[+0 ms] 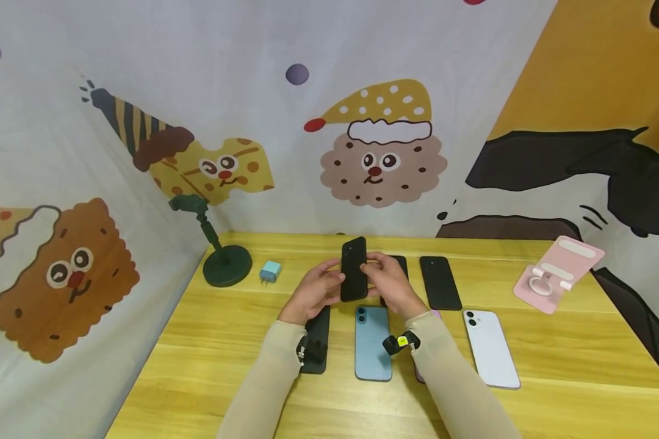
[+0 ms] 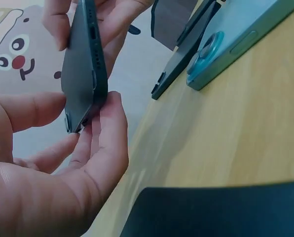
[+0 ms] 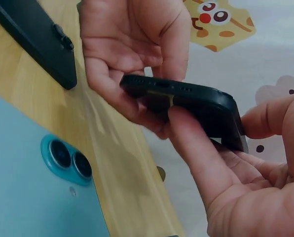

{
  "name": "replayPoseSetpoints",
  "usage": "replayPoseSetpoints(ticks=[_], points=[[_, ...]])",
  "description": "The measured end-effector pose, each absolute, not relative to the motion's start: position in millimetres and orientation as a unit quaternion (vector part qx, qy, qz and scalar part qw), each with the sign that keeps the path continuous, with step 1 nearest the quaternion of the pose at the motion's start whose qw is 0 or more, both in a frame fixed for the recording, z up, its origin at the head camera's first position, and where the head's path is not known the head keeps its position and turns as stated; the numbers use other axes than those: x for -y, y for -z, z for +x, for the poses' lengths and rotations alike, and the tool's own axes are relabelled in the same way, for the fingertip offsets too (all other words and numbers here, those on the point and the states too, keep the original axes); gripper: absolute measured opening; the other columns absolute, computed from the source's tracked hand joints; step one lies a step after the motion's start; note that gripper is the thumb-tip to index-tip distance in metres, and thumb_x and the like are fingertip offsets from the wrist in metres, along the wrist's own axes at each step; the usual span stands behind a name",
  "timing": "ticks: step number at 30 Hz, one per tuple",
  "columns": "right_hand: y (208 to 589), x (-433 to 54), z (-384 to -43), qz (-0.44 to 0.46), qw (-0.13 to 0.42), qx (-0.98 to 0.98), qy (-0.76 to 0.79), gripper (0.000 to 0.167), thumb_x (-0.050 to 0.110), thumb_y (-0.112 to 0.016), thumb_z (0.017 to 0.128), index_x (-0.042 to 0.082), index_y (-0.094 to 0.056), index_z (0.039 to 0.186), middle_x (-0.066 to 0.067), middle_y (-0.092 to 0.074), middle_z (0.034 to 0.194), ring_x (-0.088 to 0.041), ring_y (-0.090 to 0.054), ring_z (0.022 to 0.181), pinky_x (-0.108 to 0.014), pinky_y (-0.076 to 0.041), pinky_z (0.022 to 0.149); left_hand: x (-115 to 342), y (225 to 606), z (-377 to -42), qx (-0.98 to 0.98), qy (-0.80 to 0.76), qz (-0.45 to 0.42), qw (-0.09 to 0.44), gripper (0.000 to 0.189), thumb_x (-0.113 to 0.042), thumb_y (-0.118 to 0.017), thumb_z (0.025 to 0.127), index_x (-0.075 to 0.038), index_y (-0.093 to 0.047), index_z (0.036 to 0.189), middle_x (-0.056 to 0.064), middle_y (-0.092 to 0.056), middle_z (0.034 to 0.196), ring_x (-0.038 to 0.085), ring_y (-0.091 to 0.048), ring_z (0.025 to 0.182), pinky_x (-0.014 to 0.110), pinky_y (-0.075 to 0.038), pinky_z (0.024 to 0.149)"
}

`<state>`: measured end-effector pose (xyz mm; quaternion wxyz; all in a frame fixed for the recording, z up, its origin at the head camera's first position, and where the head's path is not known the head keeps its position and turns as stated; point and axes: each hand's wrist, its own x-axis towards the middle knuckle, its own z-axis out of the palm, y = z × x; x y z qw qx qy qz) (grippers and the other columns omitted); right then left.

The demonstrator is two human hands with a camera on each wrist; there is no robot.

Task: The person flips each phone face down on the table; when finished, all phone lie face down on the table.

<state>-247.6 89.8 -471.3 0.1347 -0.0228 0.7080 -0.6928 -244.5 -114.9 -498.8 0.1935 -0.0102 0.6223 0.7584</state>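
Observation:
A black phone (image 1: 354, 271), its camera end up and its back toward the head view, is held up off the table between both hands. My left hand (image 1: 314, 291) grips its left edge, thumb at the front and fingers behind. The right hand (image 1: 391, 281) holds the opposite edge, with the thumb pressed on the phone's back. In the right wrist view the port end of the phone (image 3: 162, 85) shows. Just below the hands lies a light blue phone (image 1: 372, 356), camera side up. Another black phone (image 1: 316, 341) lies partly under the left wrist.
Right of the hands lie a black phone (image 1: 440, 283) and a white phone (image 1: 493, 350). The right arm hides most of a purple-pink phone. A pink folding stand (image 1: 560, 274) is at the right; a dark green stand (image 1: 227, 265) and a blue charger plug (image 1: 270, 271) sit at the left.

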Motion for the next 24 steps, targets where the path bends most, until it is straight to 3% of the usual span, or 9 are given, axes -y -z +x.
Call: replayPoseSetpoints(ticks=[4,11,18,24], points=[[470,-95,-246,-0.041,0.138,-0.702,0.698,0.044,0.018,-0.054,0.11,0.006,-0.051,0.152,-0.026,-0.068,0.133,-0.032,-0.077,0.106,-0.049,-0.065,0.081,114,496,-243,-0.626,-0.757,-0.003,0.186,0.057,-0.012,-0.06,0.108,-0.017,-0.043,0.162,0.016,-0.058,0.14,0.027,-0.07,0.114,0.038,-0.062,0.086],[474,-104,-249,-0.053,0.13,-0.717,0.682,0.059,0.018,-0.06,0.108,0.014,-0.039,0.164,-0.026,-0.065,0.139,-0.034,-0.076,0.111,-0.054,-0.064,0.085,116,491,-246,-0.627,-0.76,-0.008,0.17,0.058,-0.008,-0.064,0.105,-0.018,-0.049,0.159,0.007,-0.059,0.123,0.02,-0.072,0.1,0.032,-0.062,0.075],[484,-106,-253,-0.039,0.132,-0.742,0.656,0.067,0.016,-0.063,0.107,0.022,-0.035,0.167,-0.025,-0.066,0.138,-0.03,-0.076,0.104,-0.049,-0.065,0.083,120,490,-248,-0.66,-0.732,-0.002,0.169,0.062,-0.006,-0.066,0.103,-0.018,-0.047,0.16,0.017,-0.059,0.136,0.023,-0.073,0.102,0.035,-0.064,0.079],[493,-101,-258,-0.041,0.124,-0.764,0.632,0.067,0.016,-0.067,0.105,0.019,-0.037,0.166,-0.023,-0.069,0.124,-0.025,-0.076,0.093,-0.045,-0.066,0.079,123,492,-250,-0.682,-0.713,-0.007,0.159,0.061,-0.005,-0.065,0.103,-0.017,-0.048,0.16,0.02,-0.057,0.137,0.025,-0.073,0.104,0.037,-0.064,0.085]])
